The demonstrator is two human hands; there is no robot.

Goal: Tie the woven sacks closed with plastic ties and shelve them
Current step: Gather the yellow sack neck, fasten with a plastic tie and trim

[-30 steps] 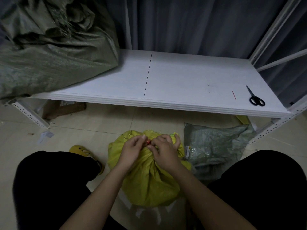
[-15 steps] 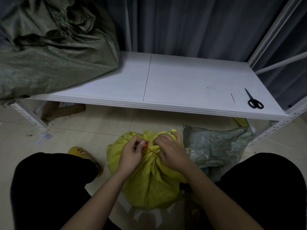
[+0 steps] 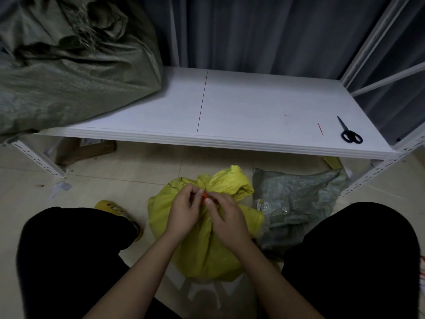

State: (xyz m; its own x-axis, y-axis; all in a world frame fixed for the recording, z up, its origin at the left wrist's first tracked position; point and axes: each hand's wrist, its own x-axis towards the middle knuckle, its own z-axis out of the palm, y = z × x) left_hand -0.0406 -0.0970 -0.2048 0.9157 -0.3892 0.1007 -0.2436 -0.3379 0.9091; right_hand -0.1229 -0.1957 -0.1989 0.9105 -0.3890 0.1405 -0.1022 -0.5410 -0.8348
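Note:
A yellow woven sack (image 3: 207,247) stands on the floor between my knees, its mouth bunched into a neck. A red plastic tie (image 3: 203,197) wraps that neck. My left hand (image 3: 184,210) and my right hand (image 3: 226,217) meet at the neck, fingertips pinching the red tie from both sides. A grey-green woven sack (image 3: 296,203) lies flat on the floor to the right of the yellow one. A large dark green sack (image 3: 69,65) rests on the left end of the white shelf (image 3: 253,107).
Black scissors (image 3: 349,132) and a spare red tie (image 3: 320,129) lie at the shelf's right end. White slotted shelf posts (image 3: 368,178) stand at both sides. A yellow slipper (image 3: 112,208) and a cardboard box (image 3: 87,150) are on the tiled floor.
My hands have closed in together at the sack's neck; the short stretch of red tie seen between them half a second ago is now mostly covered by my fingers.

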